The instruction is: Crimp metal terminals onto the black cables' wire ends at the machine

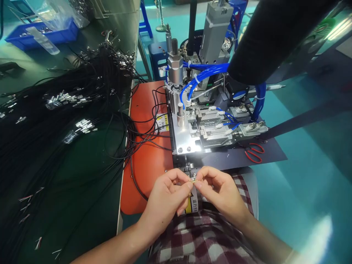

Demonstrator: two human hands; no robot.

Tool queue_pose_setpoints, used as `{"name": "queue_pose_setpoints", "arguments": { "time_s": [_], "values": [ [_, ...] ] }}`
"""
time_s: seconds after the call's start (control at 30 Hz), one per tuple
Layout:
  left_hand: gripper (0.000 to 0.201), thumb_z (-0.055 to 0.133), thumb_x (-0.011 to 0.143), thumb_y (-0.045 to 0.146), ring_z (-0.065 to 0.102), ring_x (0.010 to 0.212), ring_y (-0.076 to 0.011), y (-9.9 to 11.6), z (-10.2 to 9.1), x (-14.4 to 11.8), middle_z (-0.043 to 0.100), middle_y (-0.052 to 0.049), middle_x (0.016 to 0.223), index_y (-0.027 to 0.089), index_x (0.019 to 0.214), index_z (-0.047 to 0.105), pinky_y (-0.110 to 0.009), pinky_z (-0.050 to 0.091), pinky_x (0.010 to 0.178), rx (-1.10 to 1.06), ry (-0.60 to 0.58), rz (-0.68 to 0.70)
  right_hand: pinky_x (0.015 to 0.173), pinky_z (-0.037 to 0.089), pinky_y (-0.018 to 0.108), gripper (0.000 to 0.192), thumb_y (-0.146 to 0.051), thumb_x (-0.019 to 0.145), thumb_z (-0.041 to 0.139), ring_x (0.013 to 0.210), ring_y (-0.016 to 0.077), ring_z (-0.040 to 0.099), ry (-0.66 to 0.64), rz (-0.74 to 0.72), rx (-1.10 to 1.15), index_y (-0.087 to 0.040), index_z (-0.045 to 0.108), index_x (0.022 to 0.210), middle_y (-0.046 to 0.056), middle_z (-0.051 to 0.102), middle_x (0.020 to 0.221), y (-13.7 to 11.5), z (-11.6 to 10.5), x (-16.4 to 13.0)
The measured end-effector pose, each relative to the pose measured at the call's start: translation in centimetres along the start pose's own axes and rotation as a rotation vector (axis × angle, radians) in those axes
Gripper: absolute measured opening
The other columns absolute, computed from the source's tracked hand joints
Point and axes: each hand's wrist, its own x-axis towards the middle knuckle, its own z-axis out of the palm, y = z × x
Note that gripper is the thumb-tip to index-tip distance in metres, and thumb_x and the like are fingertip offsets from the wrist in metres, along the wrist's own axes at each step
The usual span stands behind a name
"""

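Observation:
My left hand (167, 196) and my right hand (220, 190) meet fingertip to fingertip just in front of the machine's front edge. Between the pinched fingers sits a tiny yellowish wire end (193, 180), held from both sides. A black cable (137, 183) loops from the left hand's side back over the orange plate (145, 157). Right behind the hands stands the metal pneumatic machine (203, 124) with blue air hoses (203, 73). What exactly the small piece is stays too small to tell.
A big heap of black cables with silver connectors (68, 102) covers the green table at left. Red-handled scissors (254, 152) lie on the dark mat right of the machine. A blue bin (41, 33) stands far left. A dark lamp shade (275, 33) hangs at upper right.

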Motion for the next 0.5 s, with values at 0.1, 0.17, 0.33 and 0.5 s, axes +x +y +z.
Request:
{"name": "queue_pose_setpoints", "arguments": {
  "time_s": [0.1, 0.17, 0.33, 0.5],
  "values": [
    [0.014, 0.058, 0.082, 0.027, 0.032, 0.033, -0.0028, 0.2, 0.0, -0.1, 0.040, 0.011, 0.039, 0.017, 0.076, 0.050, -0.014, 0.025, 0.038, 0.023, -0.009, 0.005, 0.051, 0.033, 0.023, 0.007, -0.021, 0.081, 0.059, 0.055, 0.0099, 0.041, -0.001, -0.067, -0.069, -0.018, 0.057, 0.076, -0.004, 0.048, 0.063, 0.2, -0.3, -0.2],
    [0.014, 0.058, 0.082, 0.027, 0.033, 0.034, -0.0030, 0.2, 0.0, -0.1, 0.041, 0.010, 0.039, 0.017, 0.076, 0.051, -0.014, 0.025, 0.038, 0.022, -0.023, -0.002, 0.052, 0.034, 0.023, 0.006, -0.019, 0.081, 0.059, 0.056, 0.0102, 0.043, -0.001, -0.105, -0.122, -0.018, 0.058, 0.075, -0.003, 0.050, 0.066, 0.1, -0.6, -0.2],
    [0.009, 0.058, 0.081, 0.024, 0.034, 0.034, -0.0028, 0.2, -0.2, 0.0, 0.043, 0.010, 0.040, 0.016, 0.079, 0.054, -0.014, 0.025, 0.038, -0.007, -0.051, -0.013, 0.049, 0.033, 0.023, 0.011, -0.023, 0.082, 0.060, 0.053, 0.0106, 0.040, -0.063, -0.009, -0.077, -0.018, 0.059, 0.073, -0.003, 0.048, 0.060, -0.2, -1.2, 0.1],
    [0.010, 0.060, 0.078, 0.024, 0.033, 0.033, -0.0032, 0.6, -0.2, -0.1, 0.042, 0.010, 0.037, 0.017, 0.077, 0.053, -0.015, 0.025, 0.038, -0.003, -0.062, -0.039, 0.046, 0.032, 0.022, 0.018, -0.032, 0.084, 0.059, 0.048, 0.0085, 0.040, -0.159, 0.097, 0.096, -0.016, 0.060, 0.075, -0.003, 0.049, 0.060, -0.2, -1.7, 0.4]
  ]
}}
